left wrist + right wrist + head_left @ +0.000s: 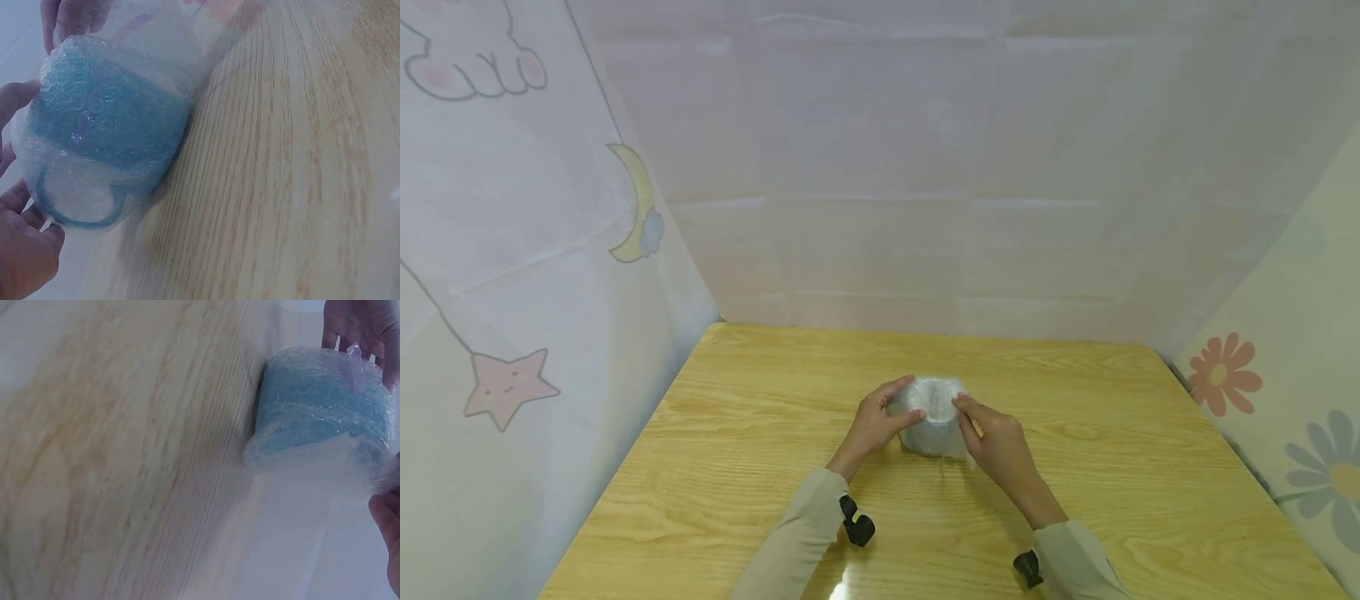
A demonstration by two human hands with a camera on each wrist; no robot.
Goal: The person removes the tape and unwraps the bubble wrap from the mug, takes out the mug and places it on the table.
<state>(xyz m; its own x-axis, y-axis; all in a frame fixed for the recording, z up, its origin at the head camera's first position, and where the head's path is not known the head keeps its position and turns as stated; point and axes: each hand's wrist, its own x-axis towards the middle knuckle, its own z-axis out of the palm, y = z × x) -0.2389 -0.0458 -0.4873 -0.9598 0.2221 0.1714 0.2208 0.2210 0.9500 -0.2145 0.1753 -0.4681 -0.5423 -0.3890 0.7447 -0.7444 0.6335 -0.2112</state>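
Observation:
A blue mug [106, 119] wrapped in clear bubble wrap [300, 456] stands on the wooden table, its ring-shaped handle visible through the plastic in the left wrist view. My left hand [877, 417] holds the wrapped mug from the left, thumb near the rim and fingers around the far side. At the right of the rim, my right hand [1000, 437] pinches the loose edge of the bubble wrap between thumb and fingers. A small purplish strip [355, 369] shows on the wrapped side, its kind unclear.
The light wooden table [760, 400] runs back to a pale hanging sheet [865, 167]. Printed sheets stand at both sides, the left with a moon [638, 204] and star [511, 385], the right with flowers [1225, 375]. Black cameras [857, 523] sit on both wrists.

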